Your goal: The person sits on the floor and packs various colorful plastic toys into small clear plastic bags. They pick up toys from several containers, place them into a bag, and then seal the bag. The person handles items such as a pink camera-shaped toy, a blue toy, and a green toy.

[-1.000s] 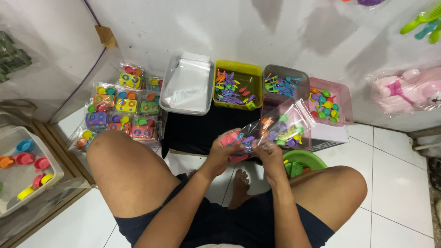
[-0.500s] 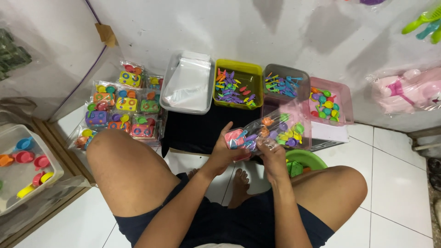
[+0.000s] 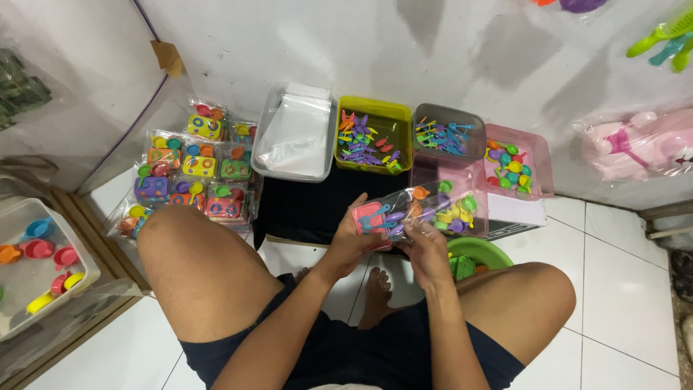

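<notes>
I sit on the floor with both hands raised in front of my knees. My left hand (image 3: pixel 351 242) and my right hand (image 3: pixel 427 251) both grip a clear plastic bag (image 3: pixel 419 209) filled with small colourful toy pieces, among them a pink block and purple, orange, yellow and green bits. The left hand holds the bag's left end, the right hand its lower middle. The bag lies roughly level, its right end over a pink tray.
A clear tray of empty plastic bags (image 3: pixel 294 136), a yellow bin (image 3: pixel 372 136) of small toy utensils, a grey bin (image 3: pixel 446 134) and a pink tray (image 3: pixel 514 167) stand along the wall. Packed toy bags (image 3: pixel 189 173) are piled at left. A green bowl (image 3: pixel 478 254) sits by my right knee.
The bag has tilted from slanting upward at its right end to lying more level, and my hands have shifted slightly along it.
</notes>
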